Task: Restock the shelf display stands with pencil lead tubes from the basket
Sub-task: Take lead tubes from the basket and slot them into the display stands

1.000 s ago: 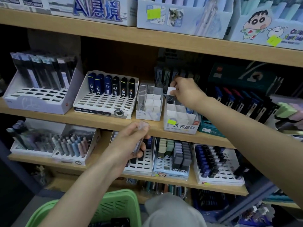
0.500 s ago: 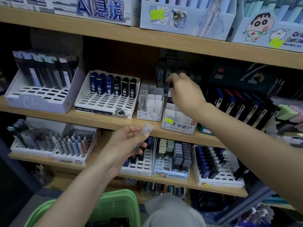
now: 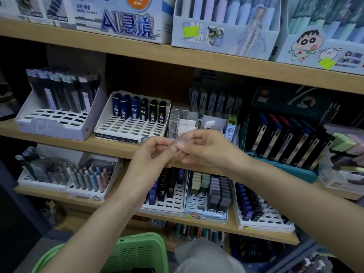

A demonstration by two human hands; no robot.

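Both hands meet mid-frame. The left hand [image 3: 155, 154] and the right hand [image 3: 208, 149] each pinch an end of one small clear lead tube [image 3: 182, 141], fingertips curled round it, in the air before the middle shelf [image 3: 110, 143]. Just behind it stands a clear divided stand [image 3: 184, 121], with clear tubes in its left column. Left of that, a white slotted stand [image 3: 130, 129] carries a back row of dark tubes. The green basket [image 3: 137, 253] sits at the bottom edge, below the arms.

stationery shop, wooden shelves [image 3: 197, 62], lead tube display stands [image 3: 128, 131], price stickers [image 3: 190, 31], pen boxes [image 3: 224, 26]
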